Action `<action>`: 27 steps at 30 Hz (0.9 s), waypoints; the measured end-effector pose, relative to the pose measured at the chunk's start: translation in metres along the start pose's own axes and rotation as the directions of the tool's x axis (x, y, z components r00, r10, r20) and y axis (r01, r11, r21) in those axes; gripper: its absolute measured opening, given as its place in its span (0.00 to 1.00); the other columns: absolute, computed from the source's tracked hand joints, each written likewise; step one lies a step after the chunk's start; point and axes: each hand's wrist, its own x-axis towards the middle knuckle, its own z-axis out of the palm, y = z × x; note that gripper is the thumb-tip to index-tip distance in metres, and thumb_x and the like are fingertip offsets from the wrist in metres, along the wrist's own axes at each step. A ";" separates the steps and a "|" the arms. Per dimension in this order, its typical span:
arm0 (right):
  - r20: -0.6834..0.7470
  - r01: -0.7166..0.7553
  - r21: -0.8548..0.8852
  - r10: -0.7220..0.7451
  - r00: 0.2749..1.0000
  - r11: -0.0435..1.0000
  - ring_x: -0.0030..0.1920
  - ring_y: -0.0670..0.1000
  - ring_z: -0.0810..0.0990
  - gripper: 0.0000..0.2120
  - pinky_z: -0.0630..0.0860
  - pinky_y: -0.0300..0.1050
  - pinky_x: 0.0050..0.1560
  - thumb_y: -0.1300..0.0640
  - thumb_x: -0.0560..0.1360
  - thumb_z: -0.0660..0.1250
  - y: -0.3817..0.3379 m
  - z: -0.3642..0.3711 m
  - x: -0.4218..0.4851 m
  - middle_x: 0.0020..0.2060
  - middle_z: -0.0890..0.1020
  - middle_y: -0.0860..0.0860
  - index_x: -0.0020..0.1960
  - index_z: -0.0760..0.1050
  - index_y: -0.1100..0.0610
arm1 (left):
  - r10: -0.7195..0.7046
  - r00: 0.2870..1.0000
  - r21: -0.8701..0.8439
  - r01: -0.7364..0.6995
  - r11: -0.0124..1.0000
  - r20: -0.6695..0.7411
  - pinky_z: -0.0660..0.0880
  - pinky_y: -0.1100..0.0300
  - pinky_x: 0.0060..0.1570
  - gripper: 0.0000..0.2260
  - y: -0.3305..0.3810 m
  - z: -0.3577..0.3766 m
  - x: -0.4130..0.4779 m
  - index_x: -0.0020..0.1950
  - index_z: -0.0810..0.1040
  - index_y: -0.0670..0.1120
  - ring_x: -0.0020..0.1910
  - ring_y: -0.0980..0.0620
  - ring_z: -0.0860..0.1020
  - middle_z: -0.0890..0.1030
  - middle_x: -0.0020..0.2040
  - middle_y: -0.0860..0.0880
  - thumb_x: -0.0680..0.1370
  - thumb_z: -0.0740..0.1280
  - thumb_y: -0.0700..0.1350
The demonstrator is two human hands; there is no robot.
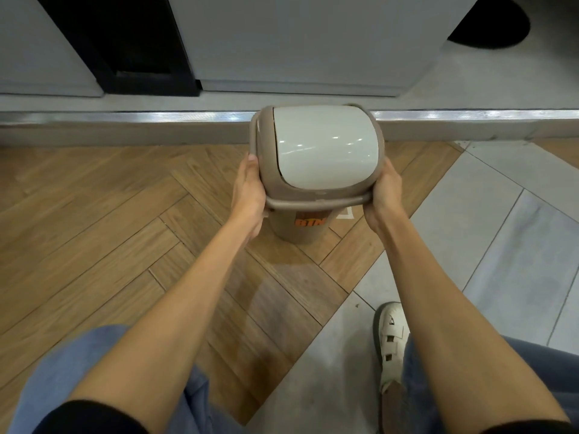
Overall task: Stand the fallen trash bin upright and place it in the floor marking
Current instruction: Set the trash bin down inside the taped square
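Observation:
A tan trash bin (299, 228) with a pale grey swing lid (326, 145) and an orange label stands upright in the middle of the view. My left hand (249, 195) grips its left side under the lid rim. On the opposite side my right hand (383, 195) holds the rim. A white corner of the floor marking (346, 214) shows just right of the bin's body; the rest of it is hidden behind the bin. I cannot tell whether the bin's base touches the floor.
Wooden herringbone floor (125, 230) lies under and left of the bin, grey tiles (501, 214) to the right. A metal threshold strip (156, 120) and grey cabinet fronts (297, 42) run just behind. My right foot in a pale sandal (391, 339) stands on the tiles.

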 end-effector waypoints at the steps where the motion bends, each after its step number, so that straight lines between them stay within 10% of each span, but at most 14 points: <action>1: -0.006 0.000 -0.006 0.000 1.000 1.000 0.61 0.56 0.80 0.19 0.78 0.52 0.62 0.59 0.81 0.55 -0.002 0.002 0.006 0.62 0.82 0.56 0.67 0.76 0.59 | 0.002 1.000 0.013 -0.002 1.000 0.005 0.72 0.30 0.60 0.23 0.003 0.003 0.005 0.73 0.66 0.58 0.65 0.41 0.76 0.77 0.69 0.48 0.79 0.51 0.60; 8: -0.031 0.012 -0.083 -0.014 0.999 0.996 0.63 0.57 0.80 0.20 0.76 0.57 0.65 0.56 0.81 0.55 -0.017 0.007 0.052 0.62 0.82 0.55 0.68 0.75 0.57 | 0.028 0.999 0.079 -0.032 0.996 0.043 0.73 0.30 0.58 0.20 0.022 0.028 0.034 0.74 0.63 0.57 0.62 0.39 0.77 0.77 0.67 0.44 0.83 0.48 0.56; 19: 0.028 0.042 -0.076 -0.040 0.999 0.996 0.50 0.52 0.79 0.18 0.77 0.43 0.40 0.56 0.83 0.51 -0.025 0.024 0.096 0.52 0.83 0.53 0.64 0.77 0.57 | 0.037 0.998 0.073 -0.040 0.997 0.042 0.77 0.27 0.46 0.19 0.042 0.043 0.069 0.71 0.67 0.54 0.55 0.38 0.80 0.81 0.59 0.44 0.84 0.45 0.54; 27: 0.016 0.067 -0.099 -0.066 0.998 0.993 0.60 0.57 0.81 0.19 0.80 0.53 0.57 0.57 0.83 0.52 -0.025 0.030 0.105 0.59 0.82 0.58 0.67 0.75 0.59 | 0.052 0.998 0.109 -0.056 0.992 0.037 0.79 0.33 0.43 0.18 0.049 0.045 0.077 0.64 0.72 0.52 0.55 0.39 0.80 0.81 0.56 0.45 0.84 0.45 0.50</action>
